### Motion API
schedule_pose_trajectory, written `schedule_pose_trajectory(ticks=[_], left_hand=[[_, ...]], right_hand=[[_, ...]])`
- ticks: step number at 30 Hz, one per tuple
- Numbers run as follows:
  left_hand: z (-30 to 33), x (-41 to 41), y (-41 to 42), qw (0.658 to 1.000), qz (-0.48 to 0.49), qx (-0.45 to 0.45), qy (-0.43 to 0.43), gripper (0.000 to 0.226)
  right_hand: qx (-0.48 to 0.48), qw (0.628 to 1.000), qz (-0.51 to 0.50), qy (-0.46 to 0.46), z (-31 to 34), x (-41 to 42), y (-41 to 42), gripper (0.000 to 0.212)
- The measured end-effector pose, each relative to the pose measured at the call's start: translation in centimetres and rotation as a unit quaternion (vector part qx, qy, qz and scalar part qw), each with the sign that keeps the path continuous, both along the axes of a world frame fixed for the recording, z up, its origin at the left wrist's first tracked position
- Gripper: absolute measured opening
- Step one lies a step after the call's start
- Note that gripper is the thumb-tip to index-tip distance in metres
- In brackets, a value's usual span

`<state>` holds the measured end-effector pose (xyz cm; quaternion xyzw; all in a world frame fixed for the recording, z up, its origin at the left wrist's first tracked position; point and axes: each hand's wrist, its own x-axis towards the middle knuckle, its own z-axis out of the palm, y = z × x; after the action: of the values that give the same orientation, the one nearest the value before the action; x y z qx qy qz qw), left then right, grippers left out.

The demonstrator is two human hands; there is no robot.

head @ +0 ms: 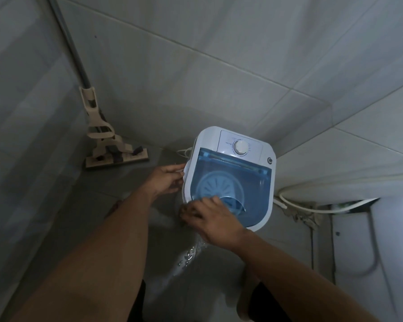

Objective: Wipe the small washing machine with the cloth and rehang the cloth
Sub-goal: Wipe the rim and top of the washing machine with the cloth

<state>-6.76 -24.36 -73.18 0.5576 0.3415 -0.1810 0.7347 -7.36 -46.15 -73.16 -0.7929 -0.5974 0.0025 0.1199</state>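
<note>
**Two bare hands on a small washing machine in a dim tiled corner**

Two bare forearms reach forward and down from the bottom edge of the view. At far left a mop [113,145] leans in the corner, its flat head on the floor [63,205] and its pole running up along the wall tiles [219,66].

The left hand [166,180] is stretched out with the wrist fairly straight, and its fingers [178,169] curl loosely around the left edge of the small washing machine [230,177], touching the white casing. Whether they pinch anything there cannot be told; a pale strip by the fingertips is too blurred to name.

The right hand [213,219] lies palm down on the near left corner of the machine, wrist bent inward, fingers pressed close together over the rim and the edge of the translucent blue lid [237,182]. If a cloth is under it, the hand hides it.

The machine stands upright on the floor near the wall, its long axis running from the person toward the wall. A white control panel with a round dial [240,147] sits at the far end; small print around the dial is too small to read. Through the lid a ribbed round pulsator shows.

Right of the machine, a white hose [312,209] loops along the floor beside a white fixture [382,240]. A wet streak [186,254] glistens on the floor below the right hand.
</note>
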Motion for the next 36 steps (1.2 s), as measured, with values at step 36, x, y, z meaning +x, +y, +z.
schedule_pose_trajectory(ticks=[36], left_hand=[[0.5, 0.1, 0.0, 1.000, -0.013, 0.006, 0.007, 0.033]], right_hand=[[0.042, 0.994, -0.083, 0.058, 1.0, -2.5, -2.9, 0.029]])
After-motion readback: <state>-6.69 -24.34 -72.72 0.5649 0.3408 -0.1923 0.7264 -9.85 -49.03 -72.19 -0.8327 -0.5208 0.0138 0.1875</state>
